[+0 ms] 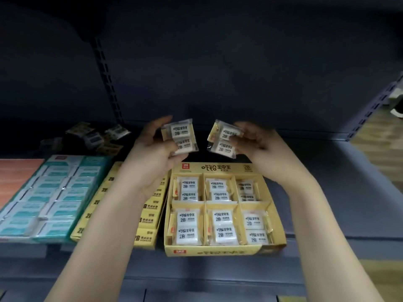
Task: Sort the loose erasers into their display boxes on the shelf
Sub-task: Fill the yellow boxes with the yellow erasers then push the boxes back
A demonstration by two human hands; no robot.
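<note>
Above a grey shop shelf (327, 192), a person is holding up two wrapped packs of white 2B erasers, one in each hand. The left hand (152, 153) is gripping its eraser pack (180, 136) with fingers and thumb curled round the lower edge, while the right hand (250, 138) is pinching the other eraser pack (224, 139) at its right side, the fingertips covering part of the wrapper. Both packs are hanging in the air just above the back rim of a yellow display box (218, 250), whose six compartments are already holding matching packs. The left forearm is hiding part of a second yellow box (146, 236) beside it. Further left, a teal box (43, 203) of blue-labelled erasers is sitting blurred, and an orange item (15, 179) is being cut off by the frame edge. At the dim back of the shelf, a heap of loose erasers (96, 136) is lying, too dark to count.
</note>
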